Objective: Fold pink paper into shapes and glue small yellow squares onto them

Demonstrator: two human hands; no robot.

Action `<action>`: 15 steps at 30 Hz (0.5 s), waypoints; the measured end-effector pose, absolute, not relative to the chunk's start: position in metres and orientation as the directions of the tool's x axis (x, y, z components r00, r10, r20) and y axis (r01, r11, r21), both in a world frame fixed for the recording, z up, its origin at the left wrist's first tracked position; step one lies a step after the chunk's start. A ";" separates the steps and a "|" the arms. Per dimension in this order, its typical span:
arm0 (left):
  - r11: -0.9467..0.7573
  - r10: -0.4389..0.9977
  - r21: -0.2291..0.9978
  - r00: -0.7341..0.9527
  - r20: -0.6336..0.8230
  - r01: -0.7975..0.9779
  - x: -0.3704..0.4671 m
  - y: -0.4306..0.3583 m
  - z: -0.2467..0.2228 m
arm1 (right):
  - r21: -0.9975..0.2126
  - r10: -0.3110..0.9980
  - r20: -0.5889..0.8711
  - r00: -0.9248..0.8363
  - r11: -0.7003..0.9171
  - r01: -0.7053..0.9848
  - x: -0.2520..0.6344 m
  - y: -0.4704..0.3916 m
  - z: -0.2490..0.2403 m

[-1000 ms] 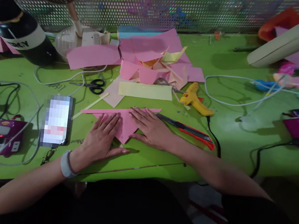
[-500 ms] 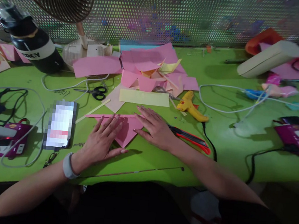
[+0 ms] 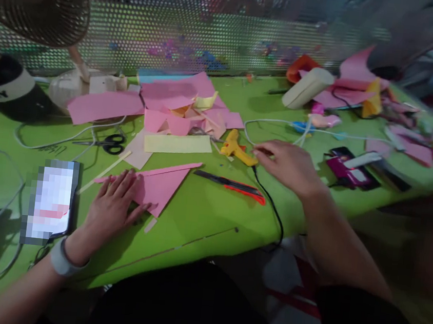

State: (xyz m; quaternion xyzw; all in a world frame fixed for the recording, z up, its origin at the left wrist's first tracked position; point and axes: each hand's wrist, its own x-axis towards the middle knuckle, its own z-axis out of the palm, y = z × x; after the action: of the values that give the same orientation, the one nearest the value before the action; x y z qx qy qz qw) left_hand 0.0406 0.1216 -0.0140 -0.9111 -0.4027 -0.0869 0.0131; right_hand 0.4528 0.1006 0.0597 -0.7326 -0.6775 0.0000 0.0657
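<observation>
The folded pink paper is positioned on the green table, with its left part covered by the left hand, whose fingers are laid flat and slightly spread. The right hand is held beside the yellow glue gun's handle, fingers curled; whether anything is gripped cannot be told.

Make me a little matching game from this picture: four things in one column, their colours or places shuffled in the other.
1. Glue gun
2. Utility knife
3. Scissors
4. Left hand

A. Black, with looped handles
B. Resting on the folded pink paper
C. Yellow, close to the fingers of the right hand
D. Black and orange-red, long and straight

Pairs: 1-C, 2-D, 3-A, 4-B
</observation>
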 end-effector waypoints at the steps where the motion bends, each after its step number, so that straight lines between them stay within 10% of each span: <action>1: -0.678 0.727 0.040 0.662 0.180 0.734 0.041 0.122 -0.015 | -0.059 0.987 0.041 0.156 -0.153 0.986 0.464 0.098 0.060; 8: -0.667 0.736 0.026 0.654 0.175 0.745 0.047 0.117 -0.011 | -0.200 0.986 0.010 0.169 -0.163 0.966 0.471 0.092 0.052; 15: -0.623 0.781 0.044 0.619 0.079 0.781 0.054 0.106 -0.006 | -0.336 0.960 0.083 -0.269 0.281 0.899 0.340 0.169 0.056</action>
State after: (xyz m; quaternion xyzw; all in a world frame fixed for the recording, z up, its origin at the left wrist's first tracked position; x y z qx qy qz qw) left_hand 0.0538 0.1065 -0.0061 -0.8998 -0.4340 -0.0452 -0.0025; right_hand 0.3404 0.1692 0.0558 -0.5890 -0.7887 0.1116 0.1360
